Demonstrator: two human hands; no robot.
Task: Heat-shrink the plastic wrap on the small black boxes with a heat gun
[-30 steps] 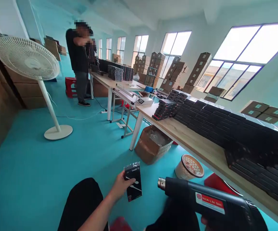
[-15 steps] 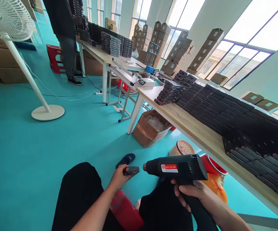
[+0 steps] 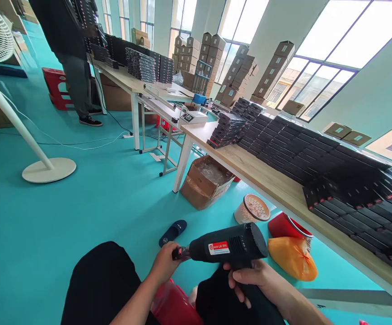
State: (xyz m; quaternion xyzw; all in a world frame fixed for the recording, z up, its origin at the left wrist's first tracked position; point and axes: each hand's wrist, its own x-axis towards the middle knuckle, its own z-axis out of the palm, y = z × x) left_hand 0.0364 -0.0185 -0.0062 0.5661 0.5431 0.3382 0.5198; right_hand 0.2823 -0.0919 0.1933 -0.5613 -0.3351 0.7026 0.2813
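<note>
My right hand [image 3: 250, 282] is wrapped round the grip of a black heat gun [image 3: 240, 246] with a red and white label on its side. The gun's nozzle points left, right up against a small black box [image 3: 179, 253]; whether the two touch I cannot tell. My left hand [image 3: 165, 264] holds that box by its left end, fingers closed on it, with part of the box hidden behind the nozzle. Both hands are above my lap, over a red stool [image 3: 174, 302] between my legs.
A long table [image 3: 270, 169] on the right bears rows of stacked black boxes [image 3: 304, 149]. Below it stand an open carton [image 3: 204, 180], a round bin [image 3: 252, 208] and an orange bag [image 3: 294, 257]. A slipper [image 3: 173, 232] lies ahead; a fan [image 3: 43, 167] and a standing person [image 3: 70, 58] are left.
The heat gun has moved left and slightly down, its nozzle closing the gap to the small box. The box is turned more toward the nozzle. The camera view has shifted to the right.
</note>
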